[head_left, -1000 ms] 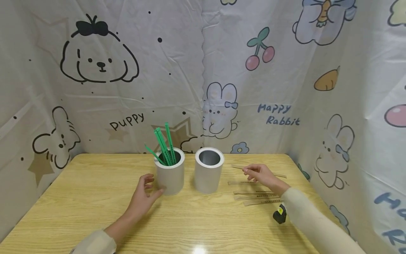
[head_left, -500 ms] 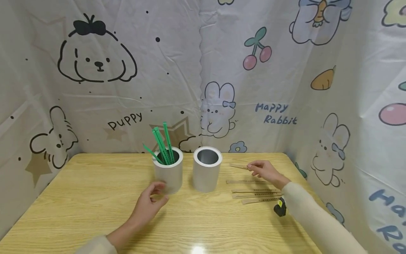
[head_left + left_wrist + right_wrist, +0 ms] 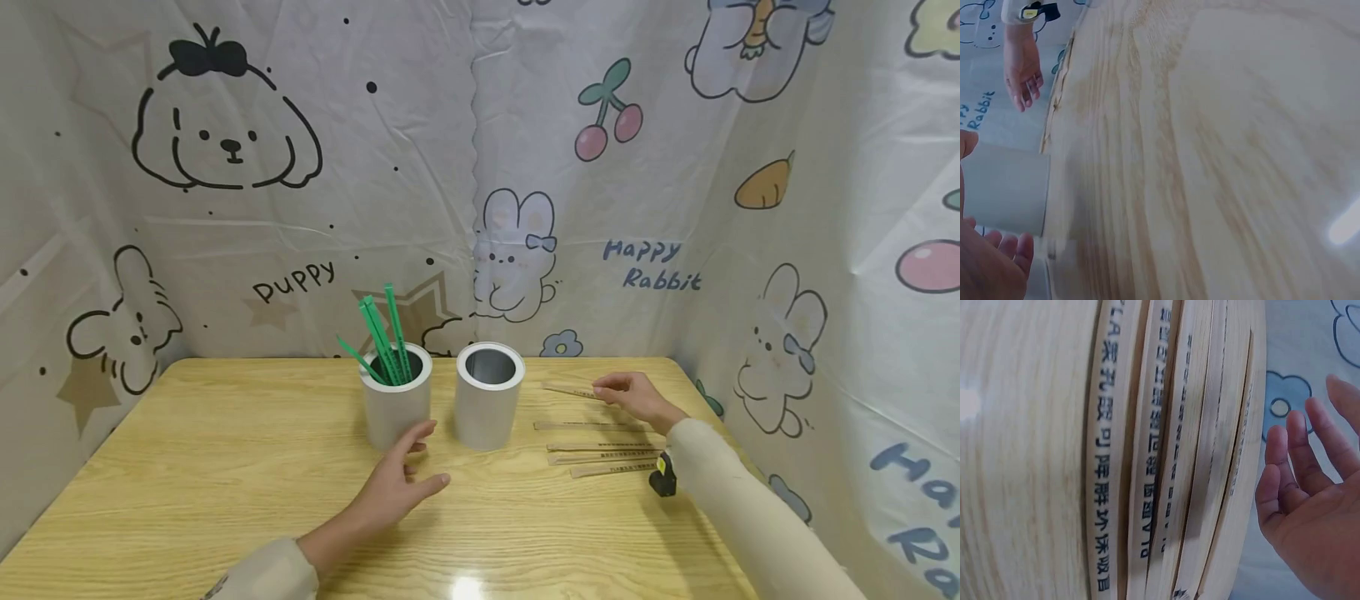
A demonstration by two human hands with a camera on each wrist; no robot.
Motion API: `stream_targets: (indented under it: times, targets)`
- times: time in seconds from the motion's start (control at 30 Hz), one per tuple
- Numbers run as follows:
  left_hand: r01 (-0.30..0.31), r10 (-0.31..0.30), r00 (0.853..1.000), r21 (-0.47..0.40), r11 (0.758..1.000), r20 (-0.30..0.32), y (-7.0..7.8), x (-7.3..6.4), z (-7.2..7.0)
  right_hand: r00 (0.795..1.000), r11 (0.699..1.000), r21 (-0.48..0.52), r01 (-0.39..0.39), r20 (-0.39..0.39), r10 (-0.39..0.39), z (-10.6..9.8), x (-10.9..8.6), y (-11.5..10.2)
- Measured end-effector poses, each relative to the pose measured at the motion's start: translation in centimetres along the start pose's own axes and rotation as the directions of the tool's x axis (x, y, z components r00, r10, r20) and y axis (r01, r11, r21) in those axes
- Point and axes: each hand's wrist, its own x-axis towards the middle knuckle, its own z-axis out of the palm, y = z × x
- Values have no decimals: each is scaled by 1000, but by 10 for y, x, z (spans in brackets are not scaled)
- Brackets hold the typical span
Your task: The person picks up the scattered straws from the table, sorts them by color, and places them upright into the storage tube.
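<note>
My left hand [image 3: 390, 483] hovers in front of the left white cup [image 3: 397, 412], fingers spread and thumb apart, with nothing in them. Several green wrapped straws [image 3: 378, 337] lean in that cup. Beside it stands a second white cup [image 3: 489, 417], with no straws seen in its mouth. On the right, several brown paper-wrapped straws [image 3: 592, 427] lie side by side on the table. My right hand [image 3: 633, 396] is over the farthest brown straw [image 3: 566, 389], covering its right part. In the right wrist view that hand [image 3: 1316, 500] has loosely bent fingers and no straw visible in them.
The wooden table [image 3: 225, 467] reaches back to a printed cloth [image 3: 420, 150], which also hangs along both sides. A black wrist strap piece with a yellow mark [image 3: 663, 475] sits by the right sleeve. Both cups stand close together near the table's back edge.
My left hand has moved from the left cup's side to the right and nearer, its fingers spreading. The right hand has slid slightly right along the far straw. Cups and straws look unmoved.
</note>
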Motion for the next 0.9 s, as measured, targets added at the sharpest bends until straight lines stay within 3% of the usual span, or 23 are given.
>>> stream_targets:
  times: [0.33, 0.63, 0.9]
  targets:
    - [49, -47, 998, -41, 998, 53, 1, 19, 24, 1000, 999, -37, 26, -5, -26, 1, 5, 0]
    - [71, -72, 997, 34, 997, 15, 3, 35, 38, 999, 997, -70, 28, -23, -29, -3, 16, 5]
    - [50, -47, 998, 55, 997, -47, 3, 47, 45, 999, 994, -99, 46, 1, -46, -7, 20, 20]
